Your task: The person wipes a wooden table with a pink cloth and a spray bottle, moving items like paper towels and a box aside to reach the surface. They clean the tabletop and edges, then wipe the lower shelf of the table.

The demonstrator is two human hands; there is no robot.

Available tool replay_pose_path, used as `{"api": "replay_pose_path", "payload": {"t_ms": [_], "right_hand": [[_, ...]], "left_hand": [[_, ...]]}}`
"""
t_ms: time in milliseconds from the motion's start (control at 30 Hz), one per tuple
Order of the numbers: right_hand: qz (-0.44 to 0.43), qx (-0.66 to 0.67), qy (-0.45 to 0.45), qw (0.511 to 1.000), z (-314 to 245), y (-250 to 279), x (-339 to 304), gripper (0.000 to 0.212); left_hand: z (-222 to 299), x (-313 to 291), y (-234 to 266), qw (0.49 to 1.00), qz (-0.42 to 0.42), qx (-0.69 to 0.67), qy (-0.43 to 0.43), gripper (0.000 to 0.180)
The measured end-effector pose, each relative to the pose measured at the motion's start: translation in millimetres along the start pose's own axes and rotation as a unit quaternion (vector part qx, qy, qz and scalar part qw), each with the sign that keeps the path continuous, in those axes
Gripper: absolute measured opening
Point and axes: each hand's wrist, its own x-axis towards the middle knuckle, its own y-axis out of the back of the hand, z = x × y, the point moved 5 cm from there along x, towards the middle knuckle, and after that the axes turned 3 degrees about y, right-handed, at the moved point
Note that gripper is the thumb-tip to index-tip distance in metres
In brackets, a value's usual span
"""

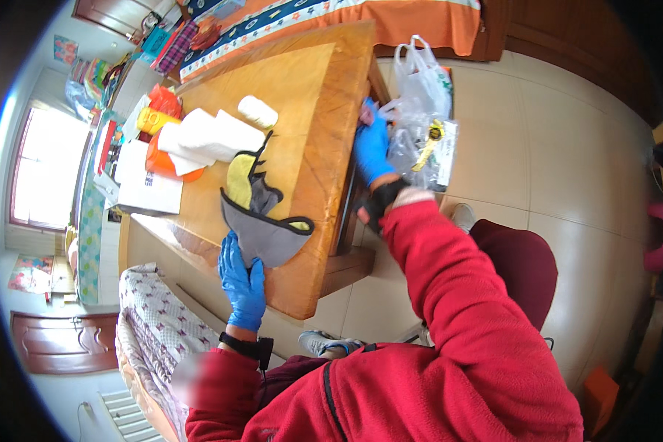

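A grey and yellow cloth item [269, 234] with black edging lies partly folded on the wooden table [302, 96]; its exact kind is unclear. My left hand [241, 283], in a blue glove, rests on its near grey edge with the fingers stretched out. Beyond the table's right edge, my right hand [374, 147], also gloved in blue, reaches away from me beside a clear plastic bag [418, 85]. Its fingers look closed around a small pinkish thing [366, 112], too small to name. Black straps circle both wrists.
White paper rolls [258, 112], a yellow container [157, 121], an orange container [162, 158] and a white box [149, 183] stand toward the table's left side. Clear packaging [409, 151] lies right of the table. A patterned padded cover [155, 309] is at the left.
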Motion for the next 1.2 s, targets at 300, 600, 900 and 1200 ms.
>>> {"api": "replay_pose_path", "payload": {"t_ms": [300, 600, 900, 1200], "right_hand": [[-0.183, -0.452, 0.099, 0.867, -15.6, 8.7, -31.6, 0.022], [-0.199, -0.617, -0.102, 0.754, -65.2, 22.6, -273.9, 0.023], [-0.182, -0.684, -0.421, 0.567, -70.5, 98.0, -358.4, 0.036], [-0.268, -0.513, -0.639, 0.507, -48.8, 47.7, -394.9, 0.031]], "left_hand": [[-0.8, 0.5, 0.2, 0.998, 0.045, 0.006, -0.038, 0.066], [7.5, 1.2, 5.9, 0.998, 0.068, 0.011, -0.013, 0.069], [-60.2, -62.2, 12.7, 0.888, 0.178, -0.380, 0.188, 0.053], [-1.6, -179.9, -78.8, 0.657, -0.296, -0.610, 0.330, 0.083]]}}
